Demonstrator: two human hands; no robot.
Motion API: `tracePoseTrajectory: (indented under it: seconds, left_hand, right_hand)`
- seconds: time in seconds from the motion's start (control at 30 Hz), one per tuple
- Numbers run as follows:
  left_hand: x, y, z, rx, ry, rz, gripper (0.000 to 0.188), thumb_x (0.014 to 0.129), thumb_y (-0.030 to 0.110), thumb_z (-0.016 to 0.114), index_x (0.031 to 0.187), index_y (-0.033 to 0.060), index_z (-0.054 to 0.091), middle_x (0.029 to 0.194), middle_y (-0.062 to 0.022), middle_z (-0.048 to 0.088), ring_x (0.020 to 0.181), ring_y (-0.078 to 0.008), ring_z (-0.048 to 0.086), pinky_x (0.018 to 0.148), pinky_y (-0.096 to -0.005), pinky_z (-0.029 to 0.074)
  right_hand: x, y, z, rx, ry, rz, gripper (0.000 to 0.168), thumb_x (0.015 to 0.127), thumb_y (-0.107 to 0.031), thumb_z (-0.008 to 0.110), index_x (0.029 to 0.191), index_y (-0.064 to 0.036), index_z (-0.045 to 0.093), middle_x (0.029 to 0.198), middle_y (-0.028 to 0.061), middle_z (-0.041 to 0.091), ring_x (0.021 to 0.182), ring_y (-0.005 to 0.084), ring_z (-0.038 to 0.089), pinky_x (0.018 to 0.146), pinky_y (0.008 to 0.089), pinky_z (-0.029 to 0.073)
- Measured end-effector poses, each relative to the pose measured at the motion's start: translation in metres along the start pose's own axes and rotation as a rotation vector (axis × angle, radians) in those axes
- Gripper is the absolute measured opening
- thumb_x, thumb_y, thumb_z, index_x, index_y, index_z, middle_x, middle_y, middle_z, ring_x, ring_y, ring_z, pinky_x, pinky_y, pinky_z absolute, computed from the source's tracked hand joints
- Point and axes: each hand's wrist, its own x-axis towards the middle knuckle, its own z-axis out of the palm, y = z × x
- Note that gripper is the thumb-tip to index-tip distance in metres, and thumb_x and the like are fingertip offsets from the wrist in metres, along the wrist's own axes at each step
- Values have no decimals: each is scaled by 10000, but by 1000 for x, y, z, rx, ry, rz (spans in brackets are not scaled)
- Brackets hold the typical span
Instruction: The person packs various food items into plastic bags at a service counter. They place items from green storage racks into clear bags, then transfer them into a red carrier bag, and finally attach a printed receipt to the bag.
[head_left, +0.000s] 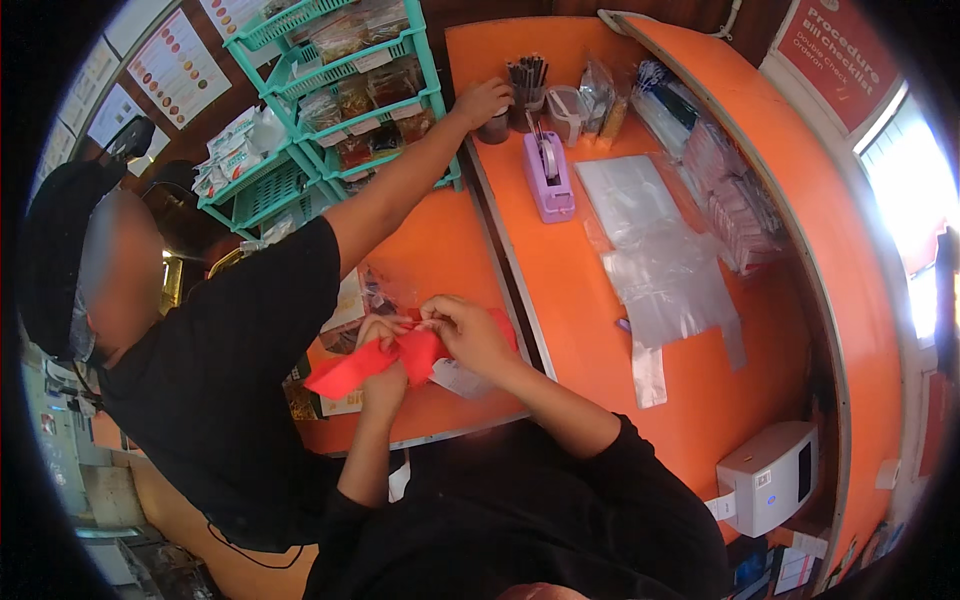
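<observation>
My left hand (381, 328) pinches a bright red plastic bag (420, 352) over the near orange counter. From the other side, my right hand (466, 330) grips the same bag, its fingertips close to the left ones at the gathered top. One red flap (341, 375) sticks out to the left past my left wrist. Below my right hand, a white paper slip (459, 379) with writing lies against the bag. What the bag holds is hidden. Left of my hands are a printed box (341, 401), partly covered, and clear plastic packets (382, 292).
At left, a co-worker's arm (397, 199) reaches across to a dark cup (495, 127). Teal tiered baskets (360, 67) hold packets. On the right counter are a purple tape dispenser (549, 180), clear plastic bags (667, 277) and a label printer (769, 476). A metal-edged gap (510, 262) divides the counters.
</observation>
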Motion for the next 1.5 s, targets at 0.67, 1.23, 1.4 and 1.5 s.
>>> tracePoseTrajectory:
  seconds: [0.67, 1.23, 1.4, 1.5]
  left_hand:
    - [-11, -16, 11, -229, 82, -63, 235, 853, 3, 622, 784, 61, 405, 820, -68, 471, 826, -177, 550, 784, -290, 456]
    - [-35, -37, -10, 30, -120, 89, 234, 938, 63, 547, 1147, 0, 464, 1091, -120, 569, 990, -234, 581, 905, -336, 512]
    - [-31, -41, -7, -57, -12, 21, 320, 917, 57, 581, 1211, 1, 468, 1129, -126, 580, 1011, -240, 592, 918, -344, 510]
    - [-33, -55, -4, -150, 82, -49, 372, 904, 53, 602, 1249, 1, 470, 1152, -130, 587, 1023, -244, 600, 926, -348, 509]
  right_hand:
    - [10, 15, -9, 267, -235, -88, 122, 860, 15, 563, 919, -89, 580, 824, 31, 607, 891, 176, 530, 848, 427, 368]
    - [22, 4, -18, -914, -89, -800, 236, 813, -195, 610, 1042, -249, 626, 893, -135, 629, 872, 119, 510, 802, 417, 321]
    - [31, 2, -41, -548, -38, -428, 285, 850, -197, 642, 1131, -158, 621, 1123, 3, 631, 1040, 210, 526, 905, 430, 353]
    - [20, 5, -77, -34, -35, -155, 422, 856, -257, 689, 1233, -94, 596, 1244, 92, 587, 1165, 274, 501, 1009, 419, 351]
